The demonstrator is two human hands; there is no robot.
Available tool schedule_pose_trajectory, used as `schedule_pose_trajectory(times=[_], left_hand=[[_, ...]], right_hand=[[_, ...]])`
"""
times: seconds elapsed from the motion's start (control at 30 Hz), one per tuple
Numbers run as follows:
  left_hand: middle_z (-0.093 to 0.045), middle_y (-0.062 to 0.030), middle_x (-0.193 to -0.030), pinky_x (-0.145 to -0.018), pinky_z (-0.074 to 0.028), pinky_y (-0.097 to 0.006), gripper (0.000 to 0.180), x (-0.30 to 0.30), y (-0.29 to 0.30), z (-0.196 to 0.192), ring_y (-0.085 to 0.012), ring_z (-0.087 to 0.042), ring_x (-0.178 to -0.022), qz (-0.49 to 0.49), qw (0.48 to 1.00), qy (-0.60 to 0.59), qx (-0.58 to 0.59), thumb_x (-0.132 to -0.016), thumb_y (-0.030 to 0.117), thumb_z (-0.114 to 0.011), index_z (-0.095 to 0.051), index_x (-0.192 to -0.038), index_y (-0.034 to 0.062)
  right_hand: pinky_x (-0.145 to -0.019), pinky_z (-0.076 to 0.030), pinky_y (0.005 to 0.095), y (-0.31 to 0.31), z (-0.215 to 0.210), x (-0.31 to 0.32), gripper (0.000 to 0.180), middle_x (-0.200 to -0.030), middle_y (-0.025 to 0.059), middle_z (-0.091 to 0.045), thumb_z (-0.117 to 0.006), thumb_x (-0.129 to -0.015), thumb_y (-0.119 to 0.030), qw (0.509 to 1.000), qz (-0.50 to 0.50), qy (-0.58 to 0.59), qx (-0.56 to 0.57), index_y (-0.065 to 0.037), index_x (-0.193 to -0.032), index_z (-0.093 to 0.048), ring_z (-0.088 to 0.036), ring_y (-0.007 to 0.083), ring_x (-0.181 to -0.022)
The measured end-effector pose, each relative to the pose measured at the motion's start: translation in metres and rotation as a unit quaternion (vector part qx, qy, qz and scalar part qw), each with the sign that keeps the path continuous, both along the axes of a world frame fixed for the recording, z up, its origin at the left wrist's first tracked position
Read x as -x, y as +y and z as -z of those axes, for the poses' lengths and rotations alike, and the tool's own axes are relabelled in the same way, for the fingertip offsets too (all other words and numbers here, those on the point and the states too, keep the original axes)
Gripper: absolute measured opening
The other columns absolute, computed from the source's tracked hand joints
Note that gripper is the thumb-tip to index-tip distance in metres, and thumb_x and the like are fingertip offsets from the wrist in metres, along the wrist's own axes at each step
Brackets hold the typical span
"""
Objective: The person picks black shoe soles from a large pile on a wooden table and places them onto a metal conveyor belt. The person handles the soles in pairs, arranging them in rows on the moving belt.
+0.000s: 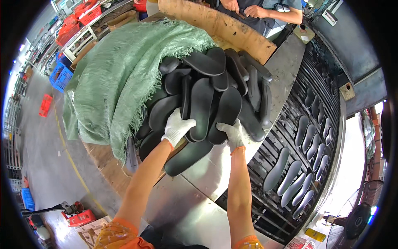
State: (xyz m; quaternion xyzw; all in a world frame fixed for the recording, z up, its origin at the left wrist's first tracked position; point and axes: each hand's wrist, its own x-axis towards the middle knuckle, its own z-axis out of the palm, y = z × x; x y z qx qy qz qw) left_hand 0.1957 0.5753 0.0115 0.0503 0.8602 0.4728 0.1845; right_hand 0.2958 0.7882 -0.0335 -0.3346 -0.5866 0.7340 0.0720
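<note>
- Far left, a grey factory floor (45, 162) carries blue crates (61, 76), a small red crate (45, 105) and, lower down, a red pallet jack (76, 216).
- A green woven sack (120, 79) lies draped over the left part of a wooden bin (224, 25), folded back from what it covered.
- A heap of black shoe soles (207, 99) spills out from under the sack, piled loosely and overlapping, reaching down onto the metal surface (199, 182).
- The left hand (177, 126), in a white knit glove, is closed around the lower end of a sole at the front of the heap.
- The right hand (234, 133), gloved the same, grips the bottom edge of a neighbouring sole just beside the left one; both bare forearms rise from the lower edge.
- Right of the surface, a dark slatted conveyor (286, 137) holds grey soles (298, 174) laid out in rows, well apart from the heap.
- At the top right, another person's arms (265, 12) rest behind the bin.
- Bottom right, a black fan (356, 220) stands.
</note>
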Motion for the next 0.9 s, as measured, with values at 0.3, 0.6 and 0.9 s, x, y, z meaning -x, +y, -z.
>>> schedule_pose_trajectory(times=[0.3,0.6,0.9], left_hand=[[-0.069,-0.0137,-0.119,-0.095,-0.054,-0.037,0.058,-0.053,-0.118,-0.018,-0.0235,-0.067,-0.106,0.001,0.899,-0.263,-0.350,-0.076,-0.006,-0.068,-0.057,-0.133,-0.0080],[-0.069,-0.0139,-0.119,-0.095,-0.054,-0.036,0.057,-0.064,-0.155,0.007,-0.0227,-0.067,-0.105,-0.007,0.941,-0.171,-0.294,-0.075,-0.004,-0.070,-0.058,-0.130,-0.0079],[-0.070,-0.0168,-0.119,-0.098,-0.052,-0.038,0.060,-0.074,-0.153,0.027,-0.0267,-0.067,-0.108,0.003,0.976,-0.107,-0.191,-0.075,0.014,-0.077,-0.061,-0.128,-0.0069]], right_hand=[[-0.077,-0.061,0.0421,-0.048,-0.050,-0.138,0.039,-0.099,0.0151,-0.072,-0.074,-0.074,0.006,0.976,0.128,0.044,0.170,0.006,-0.113,-0.067,-0.072,0.0304,-0.081],[-0.093,-0.053,0.0395,-0.188,0.016,-0.097,0.057,-0.114,0.0111,-0.070,-0.080,-0.072,0.002,0.961,0.227,0.004,0.159,-0.002,-0.126,-0.064,-0.066,0.0257,-0.105],[-0.083,-0.059,0.0416,-0.164,0.018,-0.103,0.046,-0.105,0.0125,-0.070,-0.072,-0.073,0.007,0.956,0.193,0.070,0.208,0.005,-0.118,-0.063,-0.069,0.0274,-0.091]])
